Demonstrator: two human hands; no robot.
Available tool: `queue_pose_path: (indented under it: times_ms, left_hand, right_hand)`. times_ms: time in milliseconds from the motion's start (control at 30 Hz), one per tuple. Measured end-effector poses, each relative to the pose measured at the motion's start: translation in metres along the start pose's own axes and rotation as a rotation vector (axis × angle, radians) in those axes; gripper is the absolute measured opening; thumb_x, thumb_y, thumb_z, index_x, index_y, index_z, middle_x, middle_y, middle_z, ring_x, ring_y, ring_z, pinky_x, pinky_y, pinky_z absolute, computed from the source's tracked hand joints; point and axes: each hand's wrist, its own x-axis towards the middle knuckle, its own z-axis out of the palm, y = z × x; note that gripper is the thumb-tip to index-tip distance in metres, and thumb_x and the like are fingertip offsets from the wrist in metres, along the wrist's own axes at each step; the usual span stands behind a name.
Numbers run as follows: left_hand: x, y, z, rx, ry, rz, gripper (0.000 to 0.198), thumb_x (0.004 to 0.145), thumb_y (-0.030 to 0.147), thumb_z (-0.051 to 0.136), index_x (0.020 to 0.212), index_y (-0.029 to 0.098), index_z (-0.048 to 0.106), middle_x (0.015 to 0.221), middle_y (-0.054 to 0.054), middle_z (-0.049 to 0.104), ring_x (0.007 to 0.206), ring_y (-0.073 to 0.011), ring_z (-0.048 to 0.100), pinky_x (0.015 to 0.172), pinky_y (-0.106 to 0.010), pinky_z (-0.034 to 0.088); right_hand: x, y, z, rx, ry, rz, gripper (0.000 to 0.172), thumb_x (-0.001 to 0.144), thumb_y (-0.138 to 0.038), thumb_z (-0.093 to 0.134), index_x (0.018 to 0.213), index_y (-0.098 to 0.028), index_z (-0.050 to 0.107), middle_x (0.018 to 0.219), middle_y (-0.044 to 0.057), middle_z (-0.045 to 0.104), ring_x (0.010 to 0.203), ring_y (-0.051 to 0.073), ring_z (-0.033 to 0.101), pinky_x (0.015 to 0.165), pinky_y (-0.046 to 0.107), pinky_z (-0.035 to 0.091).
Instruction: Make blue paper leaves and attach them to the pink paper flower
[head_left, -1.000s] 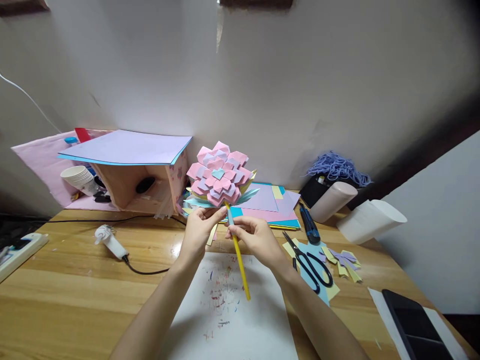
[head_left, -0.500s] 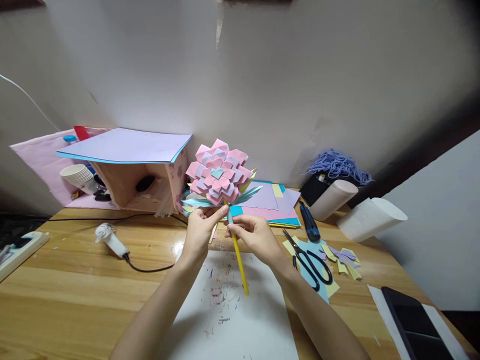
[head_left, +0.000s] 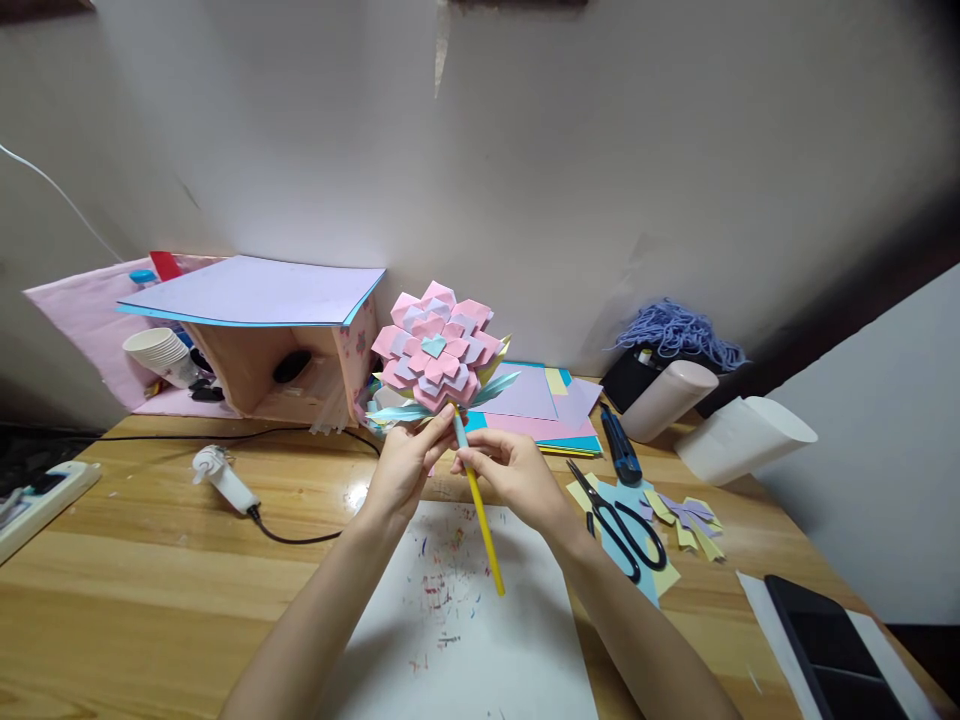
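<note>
A paper flower (head_left: 437,350) with pink and lilac petals and a light blue heart at its centre is held upright in front of me. Pale blue and yellow paper leaves (head_left: 493,386) stick out under the bloom. Its yellow stem (head_left: 485,535) slants down to the right, with a light blue band wrapped near the top. My left hand (head_left: 411,455) pinches the stem right beneath the petals. Just lower, at the blue band, the fingers of my right hand (head_left: 510,468) are closed on the stem. The stem's lower end hangs over a stained white sheet (head_left: 450,640).
Scissors (head_left: 626,525) and a utility knife (head_left: 621,445) lie to the right by paper scraps (head_left: 686,518). Coloured paper (head_left: 525,405) is stacked behind the flower. A corded glue gun (head_left: 225,482) lies left, before an open box (head_left: 285,375). A phone (head_left: 832,650) rests front right.
The lower end of the stem has swung slightly to the right. Both hands keep their hold, and the bloom has barely shifted.
</note>
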Motion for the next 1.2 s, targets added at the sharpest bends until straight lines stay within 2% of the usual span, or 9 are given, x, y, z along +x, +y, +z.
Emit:
queue_pose_path:
  times_ms: [233, 467, 767, 1033, 1200]
  left_hand:
    - [0.0, -0.002, 0.001, 0.037, 0.027, 0.056, 0.022, 0.064, 0.023, 0.072, 0.081, 0.011, 0.065, 0.078, -0.005, 0.067, 0.072, -0.0136, 0.063, 0.071, -0.023, 0.05]
    - [0.0, -0.001, 0.0, -0.021, 0.085, 0.054, 0.025, 0.059, 0.019, 0.075, 0.079, 0.009, 0.065, 0.084, -0.006, 0.068, 0.08, -0.0158, 0.064, 0.079, -0.027, 0.051]
    - [0.0, -0.001, 0.003, -0.032, 0.108, 0.058, 0.025, 0.058, 0.018, 0.076, 0.08, 0.01, 0.067, 0.087, -0.006, 0.069, 0.082, -0.0165, 0.064, 0.079, -0.026, 0.051]
    - [0.001, -0.006, 0.002, -0.021, 0.019, 0.063, 0.024, 0.062, 0.02, 0.073, 0.083, 0.011, 0.066, 0.085, -0.006, 0.068, 0.081, -0.0143, 0.063, 0.075, -0.022, 0.049]
    - [-0.001, -0.011, 0.002, 0.082, 0.004, 0.126, 0.025, 0.065, 0.023, 0.071, 0.087, 0.01, 0.066, 0.085, -0.008, 0.069, 0.084, -0.0182, 0.063, 0.079, -0.028, 0.049]
  right_hand:
    - [0.001, 0.004, 0.0, 0.01, 0.0, -0.023, 0.015, 0.077, -0.027, 0.055, 0.079, -0.015, 0.065, 0.07, 0.003, 0.065, 0.071, 0.016, 0.063, 0.069, 0.028, 0.048]
    - [0.001, 0.007, -0.001, 0.004, 0.001, -0.014, 0.017, 0.077, -0.03, 0.056, 0.08, -0.015, 0.065, 0.072, 0.004, 0.066, 0.072, 0.018, 0.063, 0.07, 0.03, 0.048]
    - [0.001, 0.006, 0.001, 0.038, 0.027, 0.008, 0.017, 0.075, -0.031, 0.059, 0.077, -0.015, 0.062, 0.067, 0.002, 0.064, 0.071, 0.018, 0.065, 0.068, 0.029, 0.05]
    - [0.002, 0.006, -0.001, 0.044, 0.009, -0.008, 0.018, 0.074, -0.031, 0.06, 0.081, -0.014, 0.064, 0.071, 0.004, 0.067, 0.071, 0.017, 0.064, 0.072, 0.03, 0.05]
    - [0.004, 0.003, -0.01, 0.0, -0.078, 0.05, 0.023, 0.074, -0.036, 0.06, 0.083, -0.014, 0.063, 0.079, 0.006, 0.068, 0.079, 0.018, 0.064, 0.073, 0.031, 0.05]
